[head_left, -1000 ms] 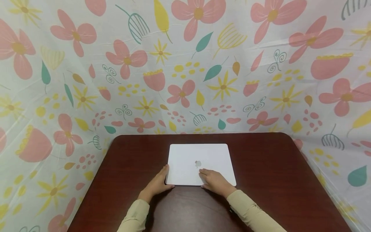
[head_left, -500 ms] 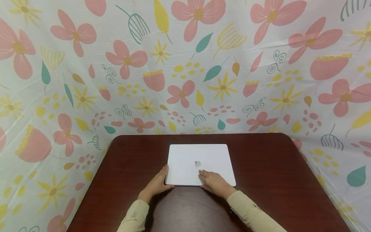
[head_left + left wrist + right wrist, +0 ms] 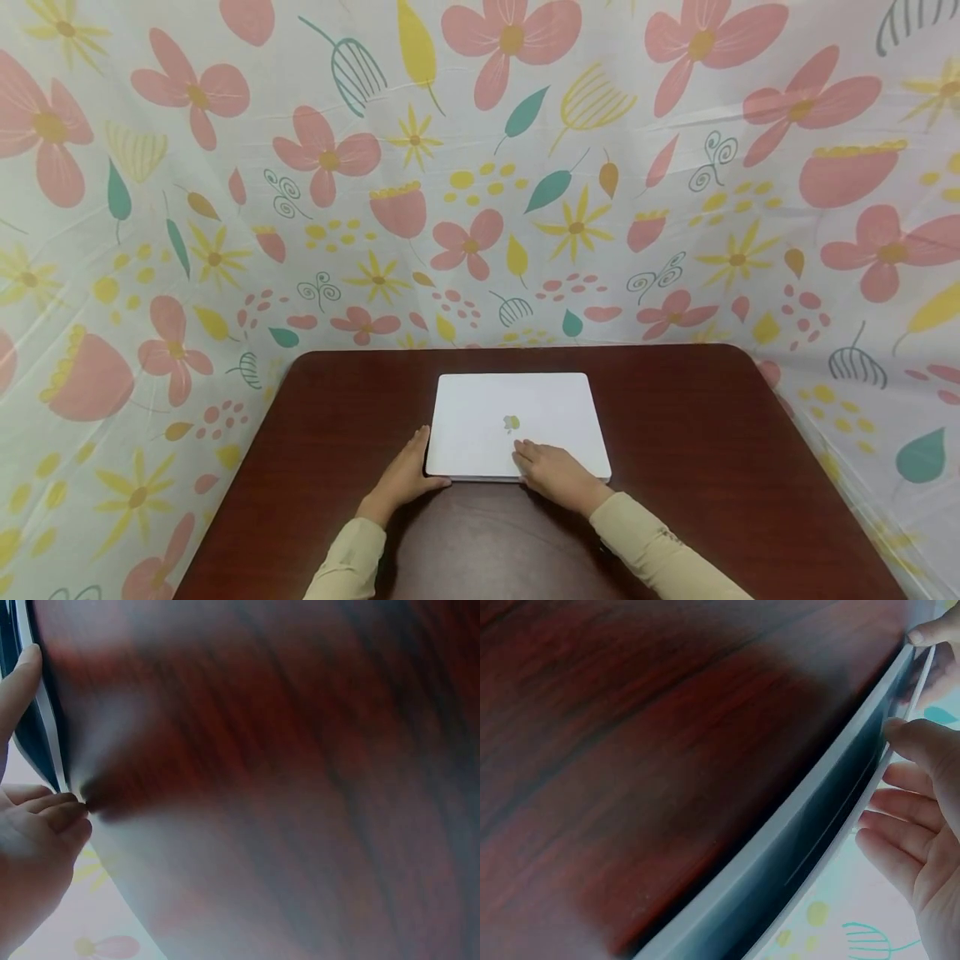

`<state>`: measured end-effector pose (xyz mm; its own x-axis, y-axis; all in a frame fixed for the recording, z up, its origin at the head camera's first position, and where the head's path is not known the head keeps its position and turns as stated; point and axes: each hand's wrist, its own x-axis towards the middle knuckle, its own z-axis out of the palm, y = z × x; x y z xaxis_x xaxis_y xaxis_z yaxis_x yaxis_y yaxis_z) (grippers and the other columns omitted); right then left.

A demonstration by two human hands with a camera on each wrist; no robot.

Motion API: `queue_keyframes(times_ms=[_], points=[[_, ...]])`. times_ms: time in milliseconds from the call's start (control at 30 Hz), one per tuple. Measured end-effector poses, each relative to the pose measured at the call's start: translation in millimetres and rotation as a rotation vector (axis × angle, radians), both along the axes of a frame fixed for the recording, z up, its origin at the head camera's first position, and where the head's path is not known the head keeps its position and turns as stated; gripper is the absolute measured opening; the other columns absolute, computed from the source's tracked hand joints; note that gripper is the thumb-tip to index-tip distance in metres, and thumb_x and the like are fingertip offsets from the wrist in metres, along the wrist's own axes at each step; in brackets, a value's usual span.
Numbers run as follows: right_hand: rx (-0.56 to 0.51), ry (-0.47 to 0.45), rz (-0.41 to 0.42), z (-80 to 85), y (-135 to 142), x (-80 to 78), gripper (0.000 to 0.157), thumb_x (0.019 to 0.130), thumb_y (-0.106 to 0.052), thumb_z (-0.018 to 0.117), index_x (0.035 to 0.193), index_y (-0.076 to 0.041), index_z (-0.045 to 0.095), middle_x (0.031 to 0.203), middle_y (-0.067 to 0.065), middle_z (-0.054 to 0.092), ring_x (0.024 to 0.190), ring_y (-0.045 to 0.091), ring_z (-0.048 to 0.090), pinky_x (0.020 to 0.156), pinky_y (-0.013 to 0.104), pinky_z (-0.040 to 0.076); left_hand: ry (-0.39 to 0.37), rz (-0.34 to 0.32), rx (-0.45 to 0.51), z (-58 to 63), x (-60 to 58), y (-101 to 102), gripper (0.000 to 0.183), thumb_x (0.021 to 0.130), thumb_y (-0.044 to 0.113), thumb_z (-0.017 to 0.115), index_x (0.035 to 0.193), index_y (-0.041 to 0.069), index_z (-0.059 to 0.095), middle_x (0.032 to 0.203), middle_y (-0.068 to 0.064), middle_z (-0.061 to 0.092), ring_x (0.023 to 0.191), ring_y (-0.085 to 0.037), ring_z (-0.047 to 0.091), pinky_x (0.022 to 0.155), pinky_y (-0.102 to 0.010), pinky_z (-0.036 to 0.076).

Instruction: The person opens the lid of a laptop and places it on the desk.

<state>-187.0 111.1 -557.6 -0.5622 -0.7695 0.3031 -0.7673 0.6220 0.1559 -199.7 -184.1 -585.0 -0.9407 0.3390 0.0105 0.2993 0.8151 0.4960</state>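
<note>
A silver laptop (image 3: 472,408) with a fruit logo on its lid lies on the table, its lid raised a little along the near edge. In the right wrist view, a dark gap shows between the pale base (image 3: 791,795) and the lid. My right hand (image 3: 555,475) holds the lid at the near edge, fingers flat on top and thumb (image 3: 915,739) at the gap. At the near left corner, my left hand (image 3: 405,475) grips the base. Its thumb (image 3: 24,679) lies on the front edge, and the other fingers (image 3: 56,810) are bent beside the laptop's left side.
The dark reddish-brown table (image 3: 675,417) has rounded far corners. A white curtain (image 3: 480,317) printed with flowers and leaves hangs behind it and along both sides. Light sleeves (image 3: 348,550) cover both forearms.
The lid's near edge has risen slightly from the base, and a thin gap has appeared along the front. Both hands stay at nearly the same places on the laptop.
</note>
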Motion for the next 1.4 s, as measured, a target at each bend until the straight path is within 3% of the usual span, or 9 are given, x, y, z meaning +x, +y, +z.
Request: queue_keyframes(times_ms=[300,467,633,900,1067,1400], points=[[0.048,0.059,0.019,5.8,0.9,-0.4,0.036,0.083,-0.023,0.061,0.111,-0.001,0.06,0.114,0.013,0.058,0.103,0.022,0.056,0.081,0.03,0.047,-0.037,0.032,0.004,1.4,1.2,-1.1,0.1,0.066,0.045,0.072,0.139,0.0,0.02,0.143,-0.019,0.02,0.131,-0.033,0.019,0.102,-0.046,0.023],[0.078,0.106,0.053,13.8,1.8,-2.5,0.035,0.081,-0.021,0.063,0.109,0.0,0.061,0.111,0.013,0.059,0.101,0.022,0.057,0.082,0.031,0.047,-0.032,0.004,0.029,0.3,-0.2,-2.6,0.097,0.067,0.044,0.072,0.14,0.007,0.021,0.143,-0.02,0.019,0.131,-0.034,0.017,0.101,-0.048,0.023],[0.084,0.128,0.079,23.1,2.2,-6.1,0.035,0.08,-0.017,0.063,0.11,0.001,0.06,0.11,0.014,0.06,0.1,0.022,0.058,0.08,0.03,0.048,-0.004,-0.001,0.048,2.2,-1.5,-3.2,0.096,0.066,0.043,0.073,0.139,0.005,0.024,0.141,-0.022,0.022,0.13,-0.036,0.019,0.101,-0.049,0.024],[0.106,0.12,0.104,35.3,2.8,-9.6,0.032,0.079,-0.014,0.062,0.108,0.001,0.061,0.106,0.012,0.062,0.095,0.02,0.06,0.075,0.028,0.05,-0.043,0.022,0.049,-0.1,1.3,-2.2,0.099,0.066,0.047,0.072,0.141,0.009,0.019,0.142,-0.021,0.02,0.13,-0.035,0.017,0.101,-0.048,0.023],[0.08,0.128,0.114,47.5,2.4,-12.2,0.025,0.08,-0.01,0.061,0.103,0.0,0.063,0.101,0.011,0.063,0.09,0.018,0.061,0.073,0.027,0.05,-0.032,0.024,0.04,-0.8,0.5,-2.4,0.101,0.064,0.049,0.071,0.141,0.009,0.02,0.14,-0.026,0.021,0.127,-0.042,0.021,0.098,-0.05,0.027],[0.033,0.014,0.117,67.8,0.0,-23.7,0.015,0.083,-0.012,0.058,0.094,-0.003,0.063,0.094,0.007,0.066,0.082,0.014,0.062,0.067,0.027,0.051,-0.021,0.018,0.029,0.2,-2.2,-1.8,0.092,0.064,0.047,0.073,0.137,0.007,0.033,0.136,-0.026,0.031,0.122,-0.047,0.026,0.094,-0.053,0.031]])
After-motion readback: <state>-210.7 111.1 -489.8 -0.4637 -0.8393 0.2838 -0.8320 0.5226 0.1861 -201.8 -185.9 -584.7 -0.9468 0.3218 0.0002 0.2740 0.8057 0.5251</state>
